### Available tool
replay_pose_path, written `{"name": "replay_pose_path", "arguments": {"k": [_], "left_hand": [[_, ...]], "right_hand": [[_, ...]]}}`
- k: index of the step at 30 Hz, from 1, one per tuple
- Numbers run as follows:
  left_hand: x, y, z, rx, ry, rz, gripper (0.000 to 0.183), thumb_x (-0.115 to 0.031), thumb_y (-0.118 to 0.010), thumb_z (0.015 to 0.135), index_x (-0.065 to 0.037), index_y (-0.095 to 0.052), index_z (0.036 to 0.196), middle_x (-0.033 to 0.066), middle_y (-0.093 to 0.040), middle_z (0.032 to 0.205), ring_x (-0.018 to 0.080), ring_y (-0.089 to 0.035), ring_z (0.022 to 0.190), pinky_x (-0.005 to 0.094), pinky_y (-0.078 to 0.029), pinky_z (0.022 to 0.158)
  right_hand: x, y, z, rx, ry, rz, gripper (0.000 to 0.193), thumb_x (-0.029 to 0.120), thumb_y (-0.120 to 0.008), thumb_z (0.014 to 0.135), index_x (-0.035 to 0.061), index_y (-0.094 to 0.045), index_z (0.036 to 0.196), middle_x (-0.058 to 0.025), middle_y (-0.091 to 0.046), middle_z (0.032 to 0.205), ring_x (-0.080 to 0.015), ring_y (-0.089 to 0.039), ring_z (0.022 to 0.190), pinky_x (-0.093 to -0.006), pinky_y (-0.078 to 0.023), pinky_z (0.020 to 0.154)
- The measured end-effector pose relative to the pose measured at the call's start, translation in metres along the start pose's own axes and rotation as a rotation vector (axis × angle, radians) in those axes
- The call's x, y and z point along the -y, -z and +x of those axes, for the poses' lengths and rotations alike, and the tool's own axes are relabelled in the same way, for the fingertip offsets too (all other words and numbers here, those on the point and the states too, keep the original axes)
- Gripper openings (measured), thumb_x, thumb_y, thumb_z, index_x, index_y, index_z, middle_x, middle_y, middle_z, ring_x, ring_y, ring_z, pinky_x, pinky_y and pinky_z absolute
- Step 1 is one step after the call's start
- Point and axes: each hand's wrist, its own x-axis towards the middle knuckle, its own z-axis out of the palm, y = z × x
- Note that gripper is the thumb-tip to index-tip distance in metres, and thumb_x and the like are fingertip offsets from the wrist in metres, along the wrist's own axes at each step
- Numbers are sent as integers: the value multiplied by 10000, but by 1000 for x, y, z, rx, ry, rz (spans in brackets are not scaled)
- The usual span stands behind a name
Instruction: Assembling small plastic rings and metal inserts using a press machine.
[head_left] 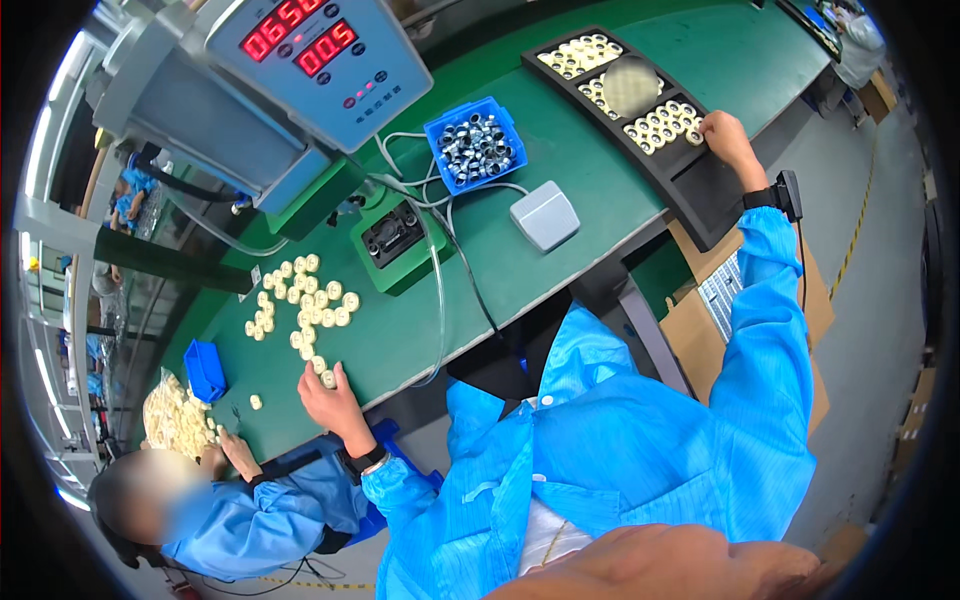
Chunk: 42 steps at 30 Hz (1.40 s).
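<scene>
Left hand (325, 400) by rings (305, 305), right hand (722, 135) at tray (690, 185) edge

Table top (560, 130) is a flat green; the little ring parts (305, 300) scattered on it are cream; small bin (474, 143) is bright blue with shiny silver bits inside; tray (690, 185) is black; foot-switch box (544, 215) pale grey; sleeves (770, 330) light blue; the machine's readout (300, 35) glows red.

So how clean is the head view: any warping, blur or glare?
Head view: strong fisheye, the green table edge bows and the corners are black; a blurred oval covers part of the black compartment tray and a co-worker's head at lower left; the red digits on the grey display box glow but stay sharp.
</scene>
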Motion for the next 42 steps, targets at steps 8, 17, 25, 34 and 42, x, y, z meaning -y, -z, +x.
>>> {"name": "replay_pose_path", "arguments": {"k": [8, 17, 25, 34, 42], "left_hand": [[12, -15, 4, -73, -110, -86, 397, -193, -792, 769, -52, -659, 1116, 142, -666, 965, 344, -624, 914, 436, -499, 795], [-40, -4, 40, 20, -50, -520, 343, -80, -784, 775, -50, -671, 1097, 92, -666, 951, 169, -600, 630, 280, -516, 601], [-146, -30, 103, 151, -271, -796, 360, -88, -777, 750, -55, -686, 1097, 95, -640, 1019, 194, -616, 801, 297, -516, 690], [-177, -57, 109, 166, -435, -787, 324, -129, -786, 722, -85, -716, 1035, 62, -709, 957, 267, -602, 893, 374, -495, 825], [-177, -60, 106, 201, -361, -754, 294, -135, -775, 741, -103, -739, 1031, 39, -729, 1020, 259, -600, 929, 377, -485, 878]], "right_hand": [[-41, -29, 15, -31, 121, -238, 238, 241, -659, 840, 13, -605, 877, -221, -618, 886, -427, -590, 854, -512, -466, 724], [91, 0, 5, -67, 314, 110, 201, 117, -642, 886, 7, -620, 1053, -174, -658, 992, -357, -639, 880, -401, -505, 769], [230, -24, -23, -11, 526, 467, 278, 107, -701, 844, 4, -642, 1095, -124, -668, 1062, -211, -634, 765, -317, -508, 696], [279, -22, -26, 119, 567, 519, 248, 90, -685, 813, -5, -658, 1041, -149, -670, 1012, -287, -658, 812, -378, -513, 728], [318, -70, 26, 82, 633, 402, 294, 40, -698, 768, 18, -662, 1059, -164, -665, 1036, -346, -648, 879, -431, -519, 768]]}}
